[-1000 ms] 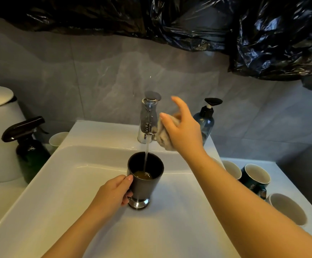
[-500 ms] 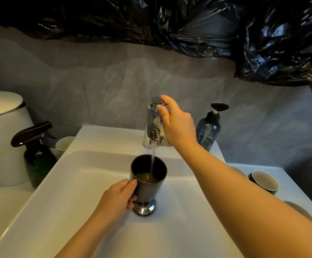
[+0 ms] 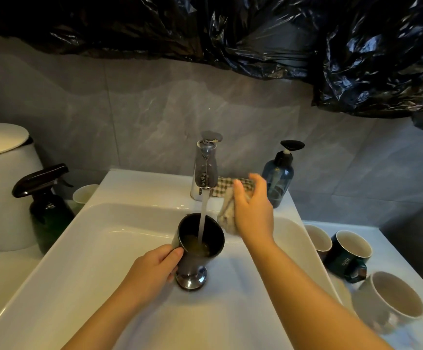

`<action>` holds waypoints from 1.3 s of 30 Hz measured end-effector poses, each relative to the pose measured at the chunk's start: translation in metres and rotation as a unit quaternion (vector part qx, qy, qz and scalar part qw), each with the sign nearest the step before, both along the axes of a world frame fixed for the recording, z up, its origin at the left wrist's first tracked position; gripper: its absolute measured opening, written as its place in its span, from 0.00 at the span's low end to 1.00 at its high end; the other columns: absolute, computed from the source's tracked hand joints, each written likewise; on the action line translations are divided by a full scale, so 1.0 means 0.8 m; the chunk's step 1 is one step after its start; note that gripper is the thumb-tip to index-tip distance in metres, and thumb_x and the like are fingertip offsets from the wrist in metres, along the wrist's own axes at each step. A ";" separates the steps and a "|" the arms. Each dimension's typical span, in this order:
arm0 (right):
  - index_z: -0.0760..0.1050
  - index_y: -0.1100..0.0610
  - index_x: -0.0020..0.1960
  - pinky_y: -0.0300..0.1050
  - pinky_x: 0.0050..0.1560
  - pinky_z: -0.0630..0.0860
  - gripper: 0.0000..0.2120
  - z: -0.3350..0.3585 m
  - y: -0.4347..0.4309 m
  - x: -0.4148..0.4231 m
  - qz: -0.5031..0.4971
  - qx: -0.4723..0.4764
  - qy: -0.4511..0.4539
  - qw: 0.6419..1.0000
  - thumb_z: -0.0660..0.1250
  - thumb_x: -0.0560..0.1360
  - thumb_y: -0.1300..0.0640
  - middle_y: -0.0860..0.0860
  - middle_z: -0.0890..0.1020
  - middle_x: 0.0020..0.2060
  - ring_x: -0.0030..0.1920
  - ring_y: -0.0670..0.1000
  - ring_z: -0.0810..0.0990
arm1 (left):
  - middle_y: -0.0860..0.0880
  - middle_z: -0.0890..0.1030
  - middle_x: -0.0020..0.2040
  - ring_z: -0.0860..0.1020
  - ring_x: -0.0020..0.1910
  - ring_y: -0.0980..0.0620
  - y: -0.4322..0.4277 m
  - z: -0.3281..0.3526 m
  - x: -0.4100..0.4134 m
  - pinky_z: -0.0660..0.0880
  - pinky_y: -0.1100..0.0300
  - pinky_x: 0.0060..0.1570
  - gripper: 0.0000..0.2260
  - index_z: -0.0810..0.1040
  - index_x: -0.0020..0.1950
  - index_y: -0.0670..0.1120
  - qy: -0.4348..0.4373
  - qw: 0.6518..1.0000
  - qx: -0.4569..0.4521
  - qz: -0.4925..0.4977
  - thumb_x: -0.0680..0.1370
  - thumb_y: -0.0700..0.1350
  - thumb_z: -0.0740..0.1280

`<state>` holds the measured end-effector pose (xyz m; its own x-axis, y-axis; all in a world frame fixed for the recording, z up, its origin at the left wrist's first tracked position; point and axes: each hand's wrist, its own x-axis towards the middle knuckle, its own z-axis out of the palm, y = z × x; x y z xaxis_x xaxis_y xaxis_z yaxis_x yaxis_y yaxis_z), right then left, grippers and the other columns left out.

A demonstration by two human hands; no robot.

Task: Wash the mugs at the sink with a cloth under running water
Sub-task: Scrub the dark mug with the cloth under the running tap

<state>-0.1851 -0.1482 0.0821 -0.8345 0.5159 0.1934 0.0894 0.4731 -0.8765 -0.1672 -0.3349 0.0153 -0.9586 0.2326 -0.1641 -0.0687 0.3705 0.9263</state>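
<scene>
– Under the tap (image 3: 205, 170), what is that dark thing?
– It is a dark mug (image 3: 197, 253). It sits in the middle of the white sink (image 3: 104, 248). Water (image 3: 203, 215) runs from the tap straight down into it. The water inside looks a bit yellow.
– Who holds it?
– The left hand (image 3: 152, 269). Its fingers and thumb are curled round the near left side of the mug, just below the rim.
– What is the shiny round bit under the mug?
– It touches the bottom of the mug. I cannot tell if it is part of the mug or part of the sink.
– And the other hand?
– The right hand (image 3: 253, 215) is up in the air, just right of the water. It holds a pale cloth (image 3: 227, 215), bunched up against the palm. The fingers are bent loosely round it, and two stick up. It looks blurry.
– Does the pale cloth touch the mug?
– No. It is near the rim, but apart.
– What else?
– A checked cloth (image 3: 227, 184) lies on the ledge behind the tap. A blue soap bottle (image 3: 278, 178) stands right of it. On the right counter are a dark green mug (image 3: 349, 253) and a grey mug (image 3: 387, 304) on its side. On the far left stands a spray bottle (image 3: 46, 210).
</scene>
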 end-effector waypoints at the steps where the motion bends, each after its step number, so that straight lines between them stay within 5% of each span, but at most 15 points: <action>1: 0.60 0.49 0.70 0.51 0.57 0.76 0.22 -0.016 0.005 0.006 -0.015 -0.045 -0.032 0.998 0.59 0.79 0.46 0.53 0.74 0.61 0.58 0.53 0.76 | 0.45 0.76 0.36 0.72 0.35 0.50 0.000 0.000 0.000 0.70 0.56 0.43 0.15 0.74 0.40 0.37 0.001 1.000 -0.004 -0.002 0.80 0.47 0.60; 5: 0.64 0.50 0.59 0.42 0.45 0.75 0.15 -0.056 0.016 0.029 -0.030 -0.208 -0.096 0.973 0.64 0.75 0.58 0.53 0.70 0.58 0.51 0.50 0.73 | 0.45 0.74 0.38 0.70 0.37 0.50 0.008 0.009 0.002 0.66 0.57 0.43 0.15 0.74 0.43 0.35 0.012 1.000 -0.015 -0.003 0.80 0.47 0.61; 8: 0.64 0.49 0.48 0.43 0.45 0.75 0.12 -0.074 0.018 0.049 -0.050 -0.217 -0.074 0.972 0.65 0.73 0.62 0.51 0.73 0.49 0.46 0.47 0.74 | 0.44 0.76 0.40 0.72 0.39 0.49 0.013 0.017 -0.001 0.67 0.56 0.43 0.15 0.75 0.43 0.37 0.012 0.999 -0.047 0.003 0.80 0.50 0.61; 13: 0.68 0.53 0.48 0.40 0.45 0.77 0.05 -0.099 0.006 0.083 -0.066 -0.198 -0.042 0.977 0.65 0.77 0.55 0.45 0.75 0.42 0.45 0.45 0.76 | 0.49 0.74 0.36 0.71 0.35 0.51 0.017 0.039 0.000 0.65 0.58 0.35 0.15 0.71 0.36 0.46 0.068 0.981 -0.181 -0.006 0.80 0.53 0.59; 16: 0.67 0.54 0.43 0.37 0.38 0.72 0.08 -0.104 0.006 0.088 -0.077 -0.169 -0.038 0.982 0.63 0.78 0.54 0.48 0.75 0.39 0.41 0.43 0.74 | 0.50 0.70 0.38 0.70 0.38 0.53 0.020 0.046 0.010 0.63 0.61 0.33 0.14 0.69 0.37 0.49 0.178 0.941 -0.286 -0.039 0.80 0.54 0.58; 20: 0.65 0.54 0.40 0.38 0.36 0.70 0.10 -0.105 0.008 0.089 -0.081 -0.145 -0.049 0.985 0.64 0.77 0.56 0.51 0.74 0.37 0.37 0.45 0.73 | 0.50 0.67 0.44 0.69 0.49 0.50 0.020 0.045 0.015 0.63 0.62 0.42 0.12 0.75 0.49 0.51 0.311 0.858 -0.405 -0.056 0.80 0.56 0.57; 24: 0.64 0.56 0.38 0.40 0.35 0.68 0.11 -0.112 0.012 0.088 -0.084 -0.128 -0.053 0.987 0.64 0.75 0.58 0.52 0.72 0.36 0.35 0.47 0.70 | 0.49 0.72 0.32 0.74 0.32 0.48 0.011 0.039 0.009 0.62 0.62 0.29 0.13 0.78 0.33 0.49 0.412 0.772 -0.466 -0.133 0.62 0.53 0.79; 28: 0.65 0.56 0.37 0.40 0.35 0.67 0.11 -0.117 0.013 0.085 -0.085 -0.112 -0.046 0.989 0.65 0.75 0.57 0.53 0.72 0.37 0.36 0.49 0.70 | 0.49 0.71 0.28 0.72 0.27 0.49 0.009 0.042 0.004 0.59 0.60 0.27 0.14 0.77 0.29 0.50 0.438 0.743 -0.480 -0.156 0.58 0.54 0.80; 30: 0.65 0.55 0.36 0.43 0.36 0.67 0.11 -0.117 0.013 0.085 -0.089 -0.100 -0.046 0.990 0.65 0.74 0.57 0.51 0.73 0.36 0.38 0.52 0.72 | 0.49 0.72 0.34 0.74 0.35 0.48 0.015 0.051 0.011 0.62 0.59 0.33 0.11 0.79 0.37 0.50 0.435 0.755 -0.470 -0.143 0.68 0.56 0.74; 32: 0.65 0.53 0.35 0.46 0.40 0.68 0.12 -0.115 0.014 0.086 -0.105 -0.056 -0.059 0.991 0.65 0.74 0.54 0.49 0.73 0.34 0.41 0.53 0.73 | 0.50 0.71 0.41 0.73 0.44 0.50 0.019 0.057 0.008 0.64 0.60 0.38 0.11 0.76 0.45 0.51 0.353 0.830 -0.421 -0.098 0.78 0.57 0.61; 36: 0.66 0.50 0.36 0.50 0.54 0.69 0.13 -0.106 0.013 0.087 -0.130 0.010 -0.074 0.989 0.65 0.75 0.48 0.44 0.73 0.35 0.47 0.51 0.72 | 0.50 0.75 0.35 0.72 0.35 0.53 0.024 0.063 -0.001 0.68 0.61 0.36 0.15 0.72 0.38 0.49 0.051 0.978 -0.199 -0.037 0.81 0.55 0.56; 39: 0.66 0.50 0.36 0.52 0.57 0.71 0.12 -0.100 0.008 0.087 -0.123 0.000 -0.060 0.991 0.66 0.75 0.49 0.43 0.73 0.35 0.47 0.50 0.74 | 0.46 0.76 0.33 0.71 0.28 0.53 0.024 0.059 -0.003 0.71 0.60 0.35 0.16 0.71 0.42 0.46 -0.130 0.990 -0.054 0.025 0.81 0.55 0.54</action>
